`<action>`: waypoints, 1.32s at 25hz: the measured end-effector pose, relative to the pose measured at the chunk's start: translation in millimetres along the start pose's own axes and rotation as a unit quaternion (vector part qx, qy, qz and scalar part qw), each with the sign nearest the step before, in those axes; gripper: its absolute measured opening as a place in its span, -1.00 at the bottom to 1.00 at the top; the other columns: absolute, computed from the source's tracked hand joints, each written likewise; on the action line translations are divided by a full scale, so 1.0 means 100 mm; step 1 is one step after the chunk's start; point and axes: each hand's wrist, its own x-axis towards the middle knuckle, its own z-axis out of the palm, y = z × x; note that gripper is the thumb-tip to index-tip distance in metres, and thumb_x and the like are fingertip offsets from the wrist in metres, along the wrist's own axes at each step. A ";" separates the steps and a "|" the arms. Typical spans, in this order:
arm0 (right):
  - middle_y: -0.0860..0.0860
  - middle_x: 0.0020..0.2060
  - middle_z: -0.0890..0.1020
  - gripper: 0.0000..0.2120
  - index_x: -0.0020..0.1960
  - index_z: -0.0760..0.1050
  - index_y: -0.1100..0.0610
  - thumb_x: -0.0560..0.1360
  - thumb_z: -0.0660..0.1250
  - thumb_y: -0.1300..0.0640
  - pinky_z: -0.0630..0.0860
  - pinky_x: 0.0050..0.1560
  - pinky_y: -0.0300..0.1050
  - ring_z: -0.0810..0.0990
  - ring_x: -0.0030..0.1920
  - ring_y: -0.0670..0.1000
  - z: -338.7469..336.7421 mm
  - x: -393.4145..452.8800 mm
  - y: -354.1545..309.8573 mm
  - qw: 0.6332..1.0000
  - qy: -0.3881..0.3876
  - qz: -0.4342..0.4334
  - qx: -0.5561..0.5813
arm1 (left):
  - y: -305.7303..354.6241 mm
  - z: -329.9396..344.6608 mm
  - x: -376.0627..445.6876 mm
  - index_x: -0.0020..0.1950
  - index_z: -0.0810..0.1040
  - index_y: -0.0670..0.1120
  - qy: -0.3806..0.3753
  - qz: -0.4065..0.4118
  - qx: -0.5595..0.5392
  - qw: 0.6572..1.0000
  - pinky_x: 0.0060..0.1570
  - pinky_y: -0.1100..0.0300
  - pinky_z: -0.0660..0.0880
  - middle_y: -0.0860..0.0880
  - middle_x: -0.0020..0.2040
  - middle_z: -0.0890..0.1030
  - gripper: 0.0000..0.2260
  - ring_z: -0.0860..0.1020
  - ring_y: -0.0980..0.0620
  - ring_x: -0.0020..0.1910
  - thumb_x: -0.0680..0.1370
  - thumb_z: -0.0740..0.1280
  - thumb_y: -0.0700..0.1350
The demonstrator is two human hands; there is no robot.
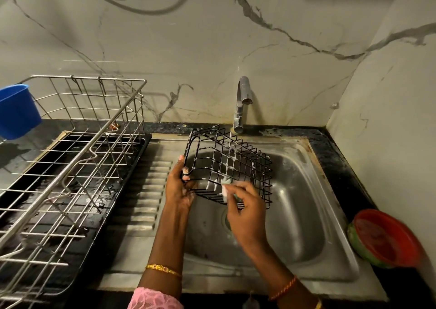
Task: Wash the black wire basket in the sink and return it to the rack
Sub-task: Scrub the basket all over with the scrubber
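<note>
Keep the left hand (179,186) clamped on the rim of the black wire basket (232,167) tilted over the sink (313,216), work the foamy scrubber (226,189) pinched in the right hand (246,210) along each wire, then rinse under the tap (243,103).

Black wire basket (232,167), white suds; blue cup (16,110); red-green bowl (384,238); grey-veined marble wall (259,49); pink sleeve (154,300).
</note>
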 end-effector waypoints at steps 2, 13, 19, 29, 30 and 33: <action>0.00 -0.09 0.56 -0.85 -0.01 0.62 0.23 0.45 0.34 0.35 0.52 -0.08 -0.36 0.52 -0.12 -0.17 0.00 0.17 -0.01 1.000 0.015 0.006 0.001 | 0.01 0.00 0.01 -0.56 0.43 -0.07 -0.018 -0.005 -0.001 1.000 -0.73 0.41 0.01 0.08 -0.67 0.29 -0.49 0.18 0.19 -0.77 0.60 0.18 0.03; 0.00 -0.09 0.51 -0.84 0.02 0.62 0.22 0.44 0.37 0.31 0.47 -0.06 -0.41 0.49 -0.06 -0.23 -0.04 0.07 0.13 1.000 -0.002 -0.017 0.008 | -0.01 0.02 -0.02 -0.57 0.50 -0.11 -0.026 0.011 -0.009 1.000 -0.68 0.38 -0.06 0.08 -0.67 0.29 -0.45 0.17 0.17 -0.78 0.61 0.15 0.02; 0.05 -0.11 0.56 -0.93 -0.10 0.61 0.23 0.46 0.35 0.29 0.49 -0.03 -0.30 0.55 -0.04 -0.14 -0.11 -0.14 0.32 0.998 0.008 -0.035 0.049 | -0.01 0.00 0.00 -0.52 0.50 -0.07 -0.059 -0.010 -0.035 0.998 -0.80 0.38 0.02 0.08 -0.65 0.31 -0.56 0.18 0.18 -0.78 0.54 0.22 0.03; 0.07 -0.03 0.57 -0.84 0.03 0.59 0.28 0.46 0.34 0.35 0.55 0.00 -0.30 0.56 -0.03 -0.01 -0.08 0.56 0.28 0.999 0.034 0.024 0.018 | 0.00 0.03 -0.04 -0.50 0.53 -0.09 -0.060 0.003 0.006 0.998 -0.81 0.41 0.10 0.08 -0.63 0.34 -0.52 0.20 0.19 -0.78 0.59 0.20 0.05; 0.06 -0.02 0.58 -0.84 0.02 0.59 0.27 0.45 0.34 0.36 0.56 0.00 -0.25 0.57 -0.02 -0.03 -0.08 0.43 0.29 0.999 0.033 0.019 0.014 | 0.01 0.04 -0.04 -0.52 0.52 -0.09 -0.048 0.010 0.010 0.999 -0.80 0.41 0.09 0.08 -0.64 0.34 -0.51 0.20 0.19 -0.77 0.58 0.20 0.05; -0.02 -0.05 0.58 -0.82 0.00 0.62 0.23 0.44 0.34 0.39 0.54 0.01 -0.26 0.55 -0.01 -0.19 -0.10 -0.14 0.29 0.999 0.031 -0.003 0.014 | 0.04 0.03 -0.04 -0.54 0.51 -0.08 -0.032 0.018 0.007 0.999 -0.79 0.41 0.08 0.08 -0.65 0.33 -0.51 0.20 0.18 -0.78 0.57 0.22 0.06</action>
